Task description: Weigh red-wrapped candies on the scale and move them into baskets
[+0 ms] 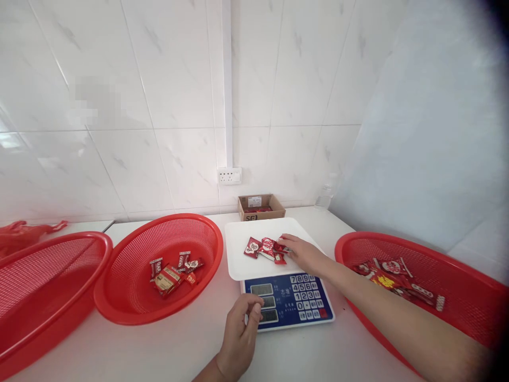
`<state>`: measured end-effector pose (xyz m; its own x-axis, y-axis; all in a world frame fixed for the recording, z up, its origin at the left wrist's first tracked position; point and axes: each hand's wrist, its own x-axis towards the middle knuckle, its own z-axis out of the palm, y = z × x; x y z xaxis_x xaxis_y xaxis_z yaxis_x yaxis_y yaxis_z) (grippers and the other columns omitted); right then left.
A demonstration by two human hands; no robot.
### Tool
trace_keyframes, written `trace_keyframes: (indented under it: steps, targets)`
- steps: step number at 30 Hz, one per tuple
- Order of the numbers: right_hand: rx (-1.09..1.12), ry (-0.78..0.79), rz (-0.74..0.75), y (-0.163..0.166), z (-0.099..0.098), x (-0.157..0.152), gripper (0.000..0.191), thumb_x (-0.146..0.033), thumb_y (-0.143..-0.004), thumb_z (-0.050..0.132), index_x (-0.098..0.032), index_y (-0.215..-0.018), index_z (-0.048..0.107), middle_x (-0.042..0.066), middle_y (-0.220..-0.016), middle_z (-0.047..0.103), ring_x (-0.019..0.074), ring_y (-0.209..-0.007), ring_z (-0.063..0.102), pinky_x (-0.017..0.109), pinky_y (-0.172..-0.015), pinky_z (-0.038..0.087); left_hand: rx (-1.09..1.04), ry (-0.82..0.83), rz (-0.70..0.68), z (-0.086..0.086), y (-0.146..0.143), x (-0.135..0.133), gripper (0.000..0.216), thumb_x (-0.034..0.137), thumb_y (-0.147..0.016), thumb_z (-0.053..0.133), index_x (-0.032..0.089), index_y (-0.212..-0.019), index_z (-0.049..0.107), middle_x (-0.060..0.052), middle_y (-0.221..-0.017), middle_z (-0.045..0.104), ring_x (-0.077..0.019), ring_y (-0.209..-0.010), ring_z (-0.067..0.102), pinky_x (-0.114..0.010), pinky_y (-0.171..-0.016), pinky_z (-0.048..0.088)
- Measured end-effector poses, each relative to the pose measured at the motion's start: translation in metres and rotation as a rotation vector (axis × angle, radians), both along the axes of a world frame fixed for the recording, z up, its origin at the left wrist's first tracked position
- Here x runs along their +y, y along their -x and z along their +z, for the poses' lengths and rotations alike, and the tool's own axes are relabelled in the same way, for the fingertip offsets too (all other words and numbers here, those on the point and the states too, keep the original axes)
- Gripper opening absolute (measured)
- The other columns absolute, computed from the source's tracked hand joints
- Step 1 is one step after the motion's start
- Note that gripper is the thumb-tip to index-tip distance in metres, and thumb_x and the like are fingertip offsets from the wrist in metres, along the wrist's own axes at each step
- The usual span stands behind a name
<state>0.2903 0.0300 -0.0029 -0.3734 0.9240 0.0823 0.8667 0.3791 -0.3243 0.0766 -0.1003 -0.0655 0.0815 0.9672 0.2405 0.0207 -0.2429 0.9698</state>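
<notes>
Small red wrapped snack packets [267,245] lie together on the white pan of a digital weighing scale [238,268]. My right hand [304,254] reaches over the pan from the right, its fingers closed on a dark red packet [281,248] at the right end of the group. The undersides of those fingers are partly hidden. In front of the scale, my left hand [240,331] is loosely closed, thumb against the curled fingers, with nothing visible in it. It covers the left edge of the scale's blue keypad panel [284,300] beside the displays.
A red mesh basket [159,313] left of the scale holds several packets. Another red basket [429,241] on the right has more. At far left stands a third basket [107,249], with a red plastic bag [32,231] behind. Behind the pan sits a cardboard box [274,214].
</notes>
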Motion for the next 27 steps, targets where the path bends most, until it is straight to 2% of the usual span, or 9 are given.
trace_keyframes:
  steps: [6,8,10,12,14,17,20,23,27]
  targets:
    - [-0.004,-0.057,-0.115,0.005,0.000,0.003,0.045,-0.013,-0.080,0.042,-0.015,-0.124,0.051,0.012,-0.139,0.037,0.0225,-0.123,0.041,0.034,-0.101,0.032,0.006,0.004,-0.003,-0.001,-0.001,-0.001,0.032,0.046,-0.086,0.043,0.017,-0.088,0.057,-0.004,-0.076,0.056,-0.0141,-0.070,0.052,-0.023,-0.063,0.043]
    - [0.001,-0.065,-0.147,0.009,0.002,0.002,0.043,-0.018,-0.082,0.042,-0.014,-0.124,0.050,0.013,-0.139,0.036,0.0227,-0.122,0.042,0.034,-0.100,0.033,0.003,0.004,-0.005,-0.001,-0.001,-0.001,0.032,0.046,-0.086,0.043,0.017,-0.088,0.057,-0.003,-0.075,0.056,-0.0141,-0.069,0.052,-0.023,-0.063,0.043]
    - [0.006,-0.075,-0.162,0.015,0.006,0.000,0.042,-0.026,-0.085,0.042,-0.015,-0.125,0.051,0.014,-0.140,0.036,0.0247,-0.125,0.037,0.037,-0.102,0.030,-0.003,0.008,-0.001,-0.001,0.000,-0.001,0.032,0.046,-0.086,0.043,0.017,-0.088,0.057,-0.003,-0.074,0.055,-0.0142,-0.069,0.052,-0.024,-0.062,0.043]
    - [0.001,-0.092,-0.102,0.022,0.010,-0.003,0.044,-0.034,-0.085,0.043,-0.019,-0.125,0.051,0.011,-0.142,0.033,0.0274,-0.132,0.023,0.041,-0.105,0.024,-0.006,0.010,-0.001,0.000,0.000,-0.002,0.032,0.046,-0.086,0.043,0.018,-0.087,0.057,-0.003,-0.075,0.055,-0.0144,-0.069,0.052,-0.024,-0.062,0.042]
    - [-0.022,-0.095,0.026,0.029,0.013,-0.007,0.043,-0.041,-0.084,0.044,-0.027,-0.123,0.053,0.005,-0.144,0.031,0.0294,-0.135,0.011,0.046,-0.106,0.018,-0.004,0.008,-0.005,0.001,0.000,-0.002,0.032,0.046,-0.086,0.043,0.018,-0.087,0.057,-0.003,-0.076,0.056,-0.0144,-0.069,0.051,-0.024,-0.062,0.042]
    - [-0.061,-0.061,0.156,0.037,0.015,-0.010,0.038,-0.046,-0.084,0.043,-0.033,-0.116,0.058,0.001,-0.144,0.031,0.0309,-0.135,0.008,0.053,-0.105,0.015,0.000,0.009,-0.007,0.002,0.000,-0.002,0.031,0.046,-0.086,0.043,0.018,-0.086,0.057,-0.003,-0.075,0.056,-0.0144,-0.069,0.050,-0.023,-0.062,0.041]
    - [-0.097,-0.050,0.102,0.038,0.013,-0.005,0.036,-0.044,-0.084,0.043,-0.031,-0.112,0.061,0.002,-0.144,0.032,0.0317,-0.135,0.009,0.055,-0.104,0.014,0.007,0.014,-0.007,0.002,0.000,-0.002,0.031,0.045,-0.086,0.043,0.018,-0.087,0.057,-0.003,-0.074,0.055,-0.0144,-0.069,0.050,-0.023,-0.062,0.041]
    - [-0.136,-0.052,0.027,0.040,0.011,-0.002,0.041,-0.043,-0.083,0.044,-0.029,-0.120,0.056,0.005,-0.146,0.029,0.0320,-0.135,0.008,0.054,-0.104,0.015,0.026,-0.002,-0.009,0.001,0.000,-0.002,0.030,0.044,-0.087,0.042,0.018,-0.088,0.057,-0.003,-0.074,0.055,-0.0143,-0.068,0.050,-0.023,-0.062,0.041]
    - [-0.157,-0.067,0.145,0.052,0.014,-0.011,0.049,-0.050,-0.082,0.044,-0.033,-0.129,0.045,0.006,-0.147,0.024,0.0317,-0.136,0.005,0.057,-0.104,0.010,0.049,-0.027,-0.016,0.001,0.000,-0.002,0.029,0.042,-0.087,0.041,0.018,-0.087,0.057,-0.003,-0.075,0.054,-0.0145,-0.069,0.050,-0.024,-0.063,0.041]
